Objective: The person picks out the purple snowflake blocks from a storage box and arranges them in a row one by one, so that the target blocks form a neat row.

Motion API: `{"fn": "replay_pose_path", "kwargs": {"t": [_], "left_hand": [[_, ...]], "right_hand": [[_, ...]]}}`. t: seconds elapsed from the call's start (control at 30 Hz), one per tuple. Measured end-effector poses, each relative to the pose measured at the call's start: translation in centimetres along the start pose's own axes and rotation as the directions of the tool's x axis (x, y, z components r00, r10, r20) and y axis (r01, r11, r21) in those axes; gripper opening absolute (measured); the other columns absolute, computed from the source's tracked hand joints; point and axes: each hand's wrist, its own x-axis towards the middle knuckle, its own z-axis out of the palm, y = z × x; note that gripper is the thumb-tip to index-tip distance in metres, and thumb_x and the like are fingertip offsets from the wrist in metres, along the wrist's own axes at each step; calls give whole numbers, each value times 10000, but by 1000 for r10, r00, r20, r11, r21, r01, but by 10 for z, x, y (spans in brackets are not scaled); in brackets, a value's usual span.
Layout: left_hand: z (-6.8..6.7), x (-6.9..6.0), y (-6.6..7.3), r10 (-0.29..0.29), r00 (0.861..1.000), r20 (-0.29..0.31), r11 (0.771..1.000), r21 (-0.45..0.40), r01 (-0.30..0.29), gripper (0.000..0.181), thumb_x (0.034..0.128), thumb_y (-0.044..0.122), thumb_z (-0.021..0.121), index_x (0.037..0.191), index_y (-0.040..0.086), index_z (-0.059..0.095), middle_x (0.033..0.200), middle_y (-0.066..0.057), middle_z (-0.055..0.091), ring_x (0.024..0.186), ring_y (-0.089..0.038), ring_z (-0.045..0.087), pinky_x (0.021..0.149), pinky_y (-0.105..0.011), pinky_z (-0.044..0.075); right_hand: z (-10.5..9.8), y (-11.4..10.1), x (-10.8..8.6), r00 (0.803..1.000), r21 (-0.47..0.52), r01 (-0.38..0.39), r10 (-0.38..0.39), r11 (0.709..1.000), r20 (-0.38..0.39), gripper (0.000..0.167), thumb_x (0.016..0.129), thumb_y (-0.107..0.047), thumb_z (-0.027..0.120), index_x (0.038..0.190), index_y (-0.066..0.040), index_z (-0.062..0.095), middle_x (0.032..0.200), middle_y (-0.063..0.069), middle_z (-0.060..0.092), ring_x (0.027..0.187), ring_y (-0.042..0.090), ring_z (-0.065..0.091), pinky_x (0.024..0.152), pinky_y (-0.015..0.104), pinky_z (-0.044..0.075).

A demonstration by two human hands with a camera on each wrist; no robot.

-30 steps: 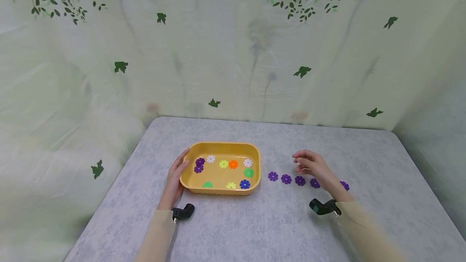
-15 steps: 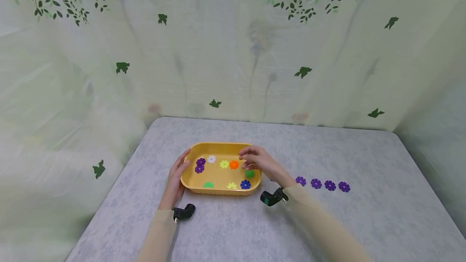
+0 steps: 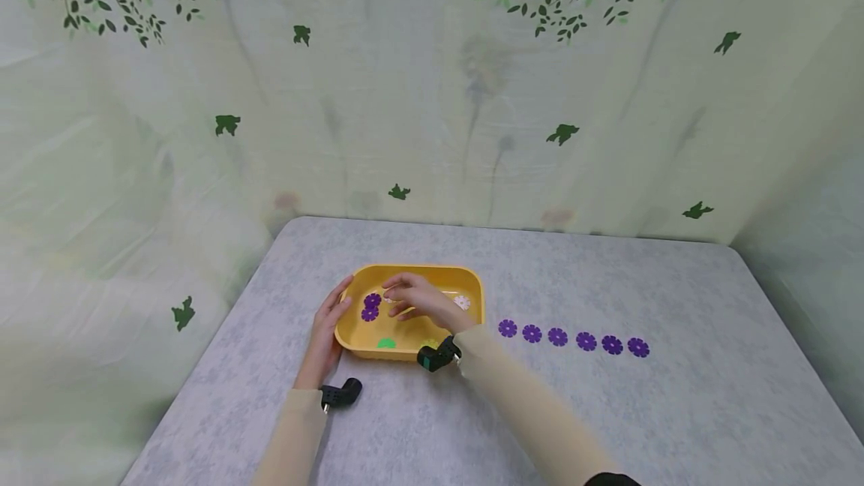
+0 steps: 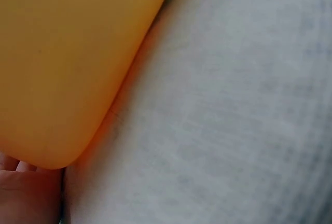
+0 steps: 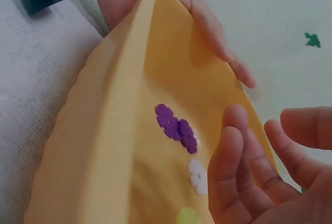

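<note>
A yellow tray (image 3: 351,352) stands on the table, its left end gripped by the left hand (image 3: 327,332), thumb over the rim. Above the inside of the tray hovers the right hand (image 3: 421,301), fingers loosely bent and holding nothing. Just left of its fingertips lie two purple flower pieces (image 3: 370,307), touching each other. In the right wrist view the purple pieces (image 5: 176,128) and a white flower piece (image 5: 197,176) lie beside the right hand (image 5: 270,177). The left wrist view has the tray's outer wall (image 4: 67,68) and part of the left hand (image 4: 28,195).
A row of several purple flower pieces (image 3: 557,337) lies on the table right of the tray. Inside the tray are also a white piece (image 3: 462,302), a green one (image 3: 386,343) and a yellow one, partly covered. A printed curtain (image 3: 432,96) hangs behind the table.
The right hand has moved left, from over the purple row to above the tray, uncovering the row. The left hand has kept its grip on the tray.
</note>
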Motion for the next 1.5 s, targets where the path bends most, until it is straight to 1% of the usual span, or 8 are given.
{"fn": "replay_pose_path", "kwargs": {"t": [0.2, 0.43, 0.57, 0.73, 0.97, 1.23, 1.37, 1.5], "left_hand": [[-1, 1, 0, -9, 1000, 4, 1000, 12, 9, 486, 1021, 218, 471, 1483, 122, 355, 1546, -9, 258, 1381, -184, 277, 1083, -320, 323], [-2, 0, 3, -8, 1000, 6, 1000, 23, 7, 479, 1025, 208, 459, 1484, 119, 352, 1546, -7, 255, 1377, -184, 283, 1092, -330, 309], [-1, 0, 3, -10, 1000, 7, 1000, 8, 10, 483, 1026, 207, 459, 1487, 114, 348, 1547, -12, 256, 1383, -189, 273, 1108, -353, 279], [-2, 0, 3, -6, 1000, 11, 1000, 6, 6, 492, 1025, 220, 464, 1489, 112, 342, 1550, -13, 255, 1390, -174, 256, 1115, -347, 265], [-2, -1, 2, -5, 1000, 1, 1000, 18, 5, 491, 1019, 219, 478, 1481, 105, 358, 1541, -22, 273, 1381, -187, 278, 1098, -337, 298], [-1, 0, 2, -1, 1000, 7, 1000, -24, 1, 483, 1022, 191, 470, 1479, 93, 352, 1540, -25, 272, 1383, -172, 267, 1106, -329, 282], [-2, 0, 1, -3, 1000, 25, 999, -45, 4, 492, 1026, 182, 457, 1491, 86, 328, 1548, -32, 254, 1385, -186, 267, 1112, -343, 269], [-2, -1, 1, -5, 1000, 25, 999, -39, 6, 483, 1026, 183, 457, 1487, 96, 339, 1545, -23, 261, 1384, -180, 268, 1109, -334, 275]], "right_hand": [[18, 2, 16, 998, -25, -47, 46, 999, -39, 352, 1000, -101, 472, 1325, 34, 463, 1249, 263, 527, 947, 373, 634, 833, 454, 536], [27, 8, 33, 993, 23, -86, 88, 996, -82, 365, 990, -95, 480, 1340, 8, 453, 1297, 208, 503, 953, 355, 639, 832, 417, 540], [29, 10, 39, 988, 55, -122, 126, 991, -91, 356, 986, -72, 471, 1332, 10, 456, 1234, 190, 525, 943, 354, 647, 818, 395, 548], [32, 9, 43, 982, 83, -156, 164, 984, -92, 340, 987, -35, 434, 1321, 28, 445, 1213, 220, 509, 980, 374, 635, 854, 402, 532], [38, 5, 44, 977, 35, -176, 179, 984, -115, 346, 978, -10, 419, 1314, 53, 473, 1191, 200, 512, 972, 350, 634, 872, 391, 525], [41, 6, 46, 977, 68, -185, 191, 980, -92, 363, 959, 26, 396, 1307, 85, 481, 1153, 222, 549, 975, 361, 636, 871, 378, 523], [40, 7, 45, 977, 71, -189, 195, 979, -86, 353, 948, 43, 399, 1278, 109, 505, 1142, 223, 565, 992, 362, 632, 881, 383, 517], [40, 9, 43, 979, -14, -179, 177, 984, -105, 290, 941, 47, 443, 1192, 111, 573, 1098, 201, 596, 924, 319, 639, 861, 373, 530]]}}
